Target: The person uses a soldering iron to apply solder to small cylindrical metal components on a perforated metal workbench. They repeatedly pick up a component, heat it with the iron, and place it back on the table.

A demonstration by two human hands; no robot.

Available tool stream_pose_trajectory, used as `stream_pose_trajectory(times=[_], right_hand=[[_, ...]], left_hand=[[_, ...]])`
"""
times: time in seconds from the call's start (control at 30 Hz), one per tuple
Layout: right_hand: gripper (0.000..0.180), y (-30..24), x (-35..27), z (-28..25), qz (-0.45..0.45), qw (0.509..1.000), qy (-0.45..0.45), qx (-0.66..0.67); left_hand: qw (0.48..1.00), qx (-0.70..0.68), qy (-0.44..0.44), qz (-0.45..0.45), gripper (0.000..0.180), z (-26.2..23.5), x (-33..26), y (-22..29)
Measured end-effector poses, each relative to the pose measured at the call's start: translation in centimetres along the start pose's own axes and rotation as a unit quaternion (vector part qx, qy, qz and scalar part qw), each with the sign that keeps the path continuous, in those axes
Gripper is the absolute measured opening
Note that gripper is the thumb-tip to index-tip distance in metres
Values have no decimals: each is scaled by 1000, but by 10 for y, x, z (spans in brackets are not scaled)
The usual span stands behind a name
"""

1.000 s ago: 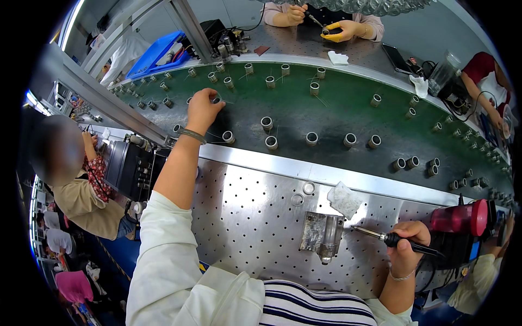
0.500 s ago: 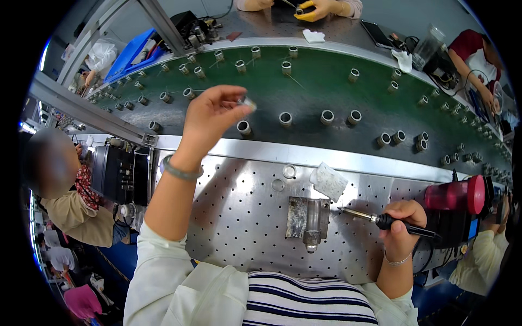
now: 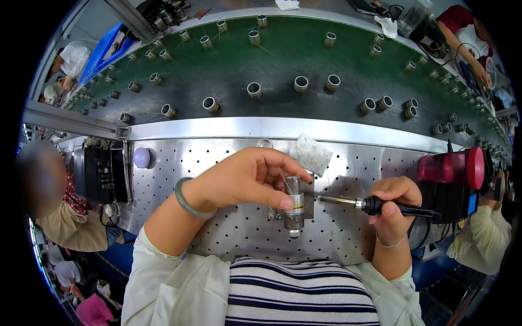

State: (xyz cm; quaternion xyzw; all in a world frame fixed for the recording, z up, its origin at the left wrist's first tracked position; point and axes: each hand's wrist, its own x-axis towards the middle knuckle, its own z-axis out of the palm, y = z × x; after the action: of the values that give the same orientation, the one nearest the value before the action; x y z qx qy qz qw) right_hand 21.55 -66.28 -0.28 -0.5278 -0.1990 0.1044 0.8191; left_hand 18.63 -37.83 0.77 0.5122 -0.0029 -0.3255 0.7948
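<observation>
My left hand (image 3: 247,176) is bent over the metal fixture (image 3: 294,221) at the middle of the perforated bench. Its thumb and fingers close round a small metal sleeve (image 3: 295,202), which is at the fixture's rod; a thin wire shows by the fingers. How far the sleeve sits over the rod is partly hidden by the hand. In my right hand (image 3: 395,209) is a soldering iron (image 3: 375,205), gripped by its black handle. Its tip points left, just right of the fixture and apart from the sleeve.
A green conveyor belt (image 3: 228,65) carries several upright metal sleeves beyond the bench. A white cloth (image 3: 314,155) and a clear ring (image 3: 265,143) lie behind the fixture. A pink container (image 3: 451,167) stands at right, a purple ball (image 3: 141,157) at left. Co-workers sit on both sides.
My left hand has come down from over the belt to the fixture, bringing the small sleeve with it. The soldering iron has shifted slightly left in the picture, still in my right hand.
</observation>
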Motion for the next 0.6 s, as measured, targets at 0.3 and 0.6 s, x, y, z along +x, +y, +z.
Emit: stream_pose_trajectory(times=[0.3, 0.6], right_hand=[[16, 3, -3, 8, 23, 999, -32, 34], [18, 5, -1, 9, 7, 999, -46, 20]], left_hand=[[985, -7, 93, 148, 34, 15, -10, -13], [982, 13, 49, 181, 14, 9, -7, -23]])
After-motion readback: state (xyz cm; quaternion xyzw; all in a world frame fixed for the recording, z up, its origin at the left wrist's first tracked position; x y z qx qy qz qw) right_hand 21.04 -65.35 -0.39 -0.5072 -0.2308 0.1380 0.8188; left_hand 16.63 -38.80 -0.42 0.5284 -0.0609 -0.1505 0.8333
